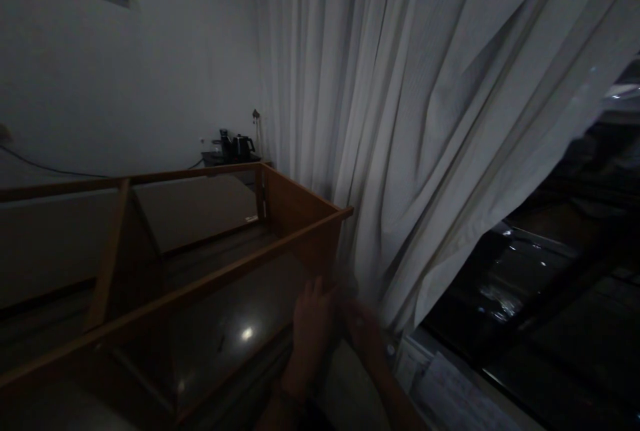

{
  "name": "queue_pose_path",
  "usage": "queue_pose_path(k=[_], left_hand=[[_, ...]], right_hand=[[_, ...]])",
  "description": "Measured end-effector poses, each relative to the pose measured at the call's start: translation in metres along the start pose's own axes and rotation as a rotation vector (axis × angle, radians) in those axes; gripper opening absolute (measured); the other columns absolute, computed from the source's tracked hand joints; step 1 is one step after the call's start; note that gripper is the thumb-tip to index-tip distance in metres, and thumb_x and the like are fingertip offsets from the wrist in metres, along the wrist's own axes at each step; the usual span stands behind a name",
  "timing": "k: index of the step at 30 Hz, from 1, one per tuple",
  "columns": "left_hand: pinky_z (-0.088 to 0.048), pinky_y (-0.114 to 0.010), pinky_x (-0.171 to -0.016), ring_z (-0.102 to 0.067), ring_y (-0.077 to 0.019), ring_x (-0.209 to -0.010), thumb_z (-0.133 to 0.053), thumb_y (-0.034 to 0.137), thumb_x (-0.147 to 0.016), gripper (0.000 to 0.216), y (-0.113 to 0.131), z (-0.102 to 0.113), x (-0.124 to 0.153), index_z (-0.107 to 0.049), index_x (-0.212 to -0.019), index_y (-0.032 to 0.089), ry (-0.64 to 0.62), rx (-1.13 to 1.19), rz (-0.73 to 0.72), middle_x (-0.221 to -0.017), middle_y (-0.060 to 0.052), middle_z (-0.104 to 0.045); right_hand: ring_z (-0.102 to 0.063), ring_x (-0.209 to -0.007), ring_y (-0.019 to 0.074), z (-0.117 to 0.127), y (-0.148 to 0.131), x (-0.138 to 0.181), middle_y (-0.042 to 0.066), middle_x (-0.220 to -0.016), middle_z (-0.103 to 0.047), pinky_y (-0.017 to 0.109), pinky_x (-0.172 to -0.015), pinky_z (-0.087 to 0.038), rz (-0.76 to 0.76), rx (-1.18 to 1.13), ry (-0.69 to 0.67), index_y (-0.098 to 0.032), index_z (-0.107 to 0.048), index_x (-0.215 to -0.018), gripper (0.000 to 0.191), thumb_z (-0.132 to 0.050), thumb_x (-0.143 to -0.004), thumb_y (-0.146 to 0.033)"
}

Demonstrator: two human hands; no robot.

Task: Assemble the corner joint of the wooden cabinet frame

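Observation:
A wooden frame with open compartments fills the lower left of the head view. My left hand is at its near right corner, below the top rail, with the fingers pointing up and partly bent. Close by on the right, my right hand is smeared by motion and its fingers are hard to separate. Both hands come together near the frame's end panel. Whatever lies between them is too dark and blurred to make out.
A long white curtain hangs just right of the frame. Behind the far corner, a black kettle stands on a small table. Dark glass and a light sheet of paper are at lower right. A glossy panel reflects light within the frame.

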State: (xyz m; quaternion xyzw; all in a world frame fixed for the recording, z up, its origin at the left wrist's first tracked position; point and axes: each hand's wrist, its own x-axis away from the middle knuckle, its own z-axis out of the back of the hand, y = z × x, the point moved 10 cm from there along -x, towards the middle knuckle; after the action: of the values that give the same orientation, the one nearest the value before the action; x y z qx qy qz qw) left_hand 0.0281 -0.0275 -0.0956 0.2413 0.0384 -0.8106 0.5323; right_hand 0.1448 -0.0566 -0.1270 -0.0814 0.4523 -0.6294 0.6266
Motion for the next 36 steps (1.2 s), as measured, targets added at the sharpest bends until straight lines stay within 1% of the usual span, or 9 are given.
queue_pose_path(k=[4,10,15,19,22,25,28,33,36], left_hand=[[-0.044,-0.032,-0.081,-0.047,-0.0212,-0.103,-0.053,0.027,-0.086,0.035,0.001,0.001,0.0,-0.058,-0.118,0.039,0.009,-0.008,-0.003,-0.12,-0.005,-0.051],[-0.045,-0.03,-0.077,-0.049,-0.0201,-0.098,-0.052,0.029,-0.086,0.034,0.0,0.001,0.001,-0.057,-0.118,0.04,0.015,-0.01,-0.001,-0.114,-0.004,-0.053],[-0.045,-0.031,-0.08,-0.047,-0.0213,-0.104,-0.051,0.029,-0.087,0.034,-0.001,0.0,0.0,-0.057,-0.118,0.041,0.007,-0.006,0.017,-0.12,-0.004,-0.051],[-0.045,-0.031,-0.08,-0.048,-0.0207,-0.102,-0.05,0.029,-0.087,0.033,0.0,0.004,0.0,-0.059,-0.118,0.039,-0.007,0.013,0.021,-0.118,-0.005,-0.052],[-0.044,-0.032,-0.081,-0.047,-0.0216,-0.104,-0.05,0.029,-0.088,0.034,0.001,0.005,-0.001,-0.058,-0.119,0.039,-0.009,0.005,0.015,-0.119,-0.005,-0.051],[-0.044,-0.032,-0.081,-0.047,-0.0218,-0.104,-0.05,0.03,-0.088,0.035,0.001,0.003,-0.001,-0.056,-0.121,0.039,-0.02,0.0,0.009,-0.119,-0.005,-0.052],[-0.044,-0.032,-0.081,-0.047,-0.0215,-0.104,-0.05,0.03,-0.088,0.035,0.0,0.002,0.0,-0.056,-0.121,0.038,-0.021,0.004,0.003,-0.12,-0.005,-0.052],[-0.046,-0.031,-0.078,-0.048,-0.0213,-0.102,-0.05,0.03,-0.087,0.035,0.001,0.002,0.0,-0.056,-0.12,0.04,-0.003,0.002,-0.01,-0.119,-0.004,-0.052],[-0.045,-0.031,-0.078,-0.048,-0.0211,-0.102,-0.05,0.03,-0.088,0.034,0.0,0.001,0.0,-0.057,-0.119,0.04,0.011,-0.005,-0.01,-0.119,-0.005,-0.051]], right_hand=[[-0.064,-0.066,0.0193,-0.01,0.008,0.001,0.006,-0.074,-0.07,0.027,-0.058,-0.046,-0.096,-0.148,-0.047,-0.019,-0.066,-0.078,0.053,-0.035,-0.09,-0.06],[-0.065,-0.076,0.0198,-0.003,-0.004,0.004,0.008,-0.085,-0.071,0.032,-0.078,-0.04,0.112,0.257,0.007,-0.02,-0.066,-0.093,0.044,-0.031,-0.097,-0.046],[-0.062,-0.069,0.0186,-0.006,-0.013,0.005,0.007,-0.071,-0.068,0.032,-0.075,-0.037,0.211,0.405,-0.008,-0.021,-0.065,-0.078,0.049,-0.024,-0.099,-0.038],[-0.059,-0.061,0.0177,-0.014,0.006,0.002,0.005,-0.066,-0.065,0.028,-0.062,-0.04,0.02,0.11,-0.03,-0.019,-0.063,-0.077,0.057,-0.022,-0.096,-0.053],[-0.056,-0.053,0.0163,-0.031,0.021,0.003,0.002,-0.058,-0.061,0.026,-0.052,-0.041,-0.134,-0.167,-0.121,-0.018,-0.062,-0.074,0.065,-0.022,-0.09,-0.067],[-0.057,-0.055,0.0167,-0.036,0.022,0.004,0.002,-0.057,-0.061,0.025,-0.053,-0.043,-0.161,-0.229,-0.156,-0.019,-0.062,-0.077,0.064,-0.022,-0.089,-0.067],[-0.061,-0.064,0.0181,-0.025,0.011,0.003,0.004,-0.068,-0.065,0.027,-0.061,-0.044,-0.061,-0.076,-0.126,-0.02,-0.062,-0.084,0.056,-0.023,-0.094,-0.058],[-0.064,-0.077,0.0202,-0.003,-0.014,0.005,0.008,-0.086,-0.069,0.033,-0.077,-0.04,0.265,0.351,-0.041,-0.02,-0.061,-0.098,0.037,-0.034,-0.096,-0.044],[-0.063,-0.083,0.0206,-0.004,-0.02,0.008,0.008,-0.093,-0.069,0.034,-0.079,-0.038,0.435,0.511,-0.06,-0.019,-0.061,-0.099,0.033,-0.036,-0.097,-0.039]])
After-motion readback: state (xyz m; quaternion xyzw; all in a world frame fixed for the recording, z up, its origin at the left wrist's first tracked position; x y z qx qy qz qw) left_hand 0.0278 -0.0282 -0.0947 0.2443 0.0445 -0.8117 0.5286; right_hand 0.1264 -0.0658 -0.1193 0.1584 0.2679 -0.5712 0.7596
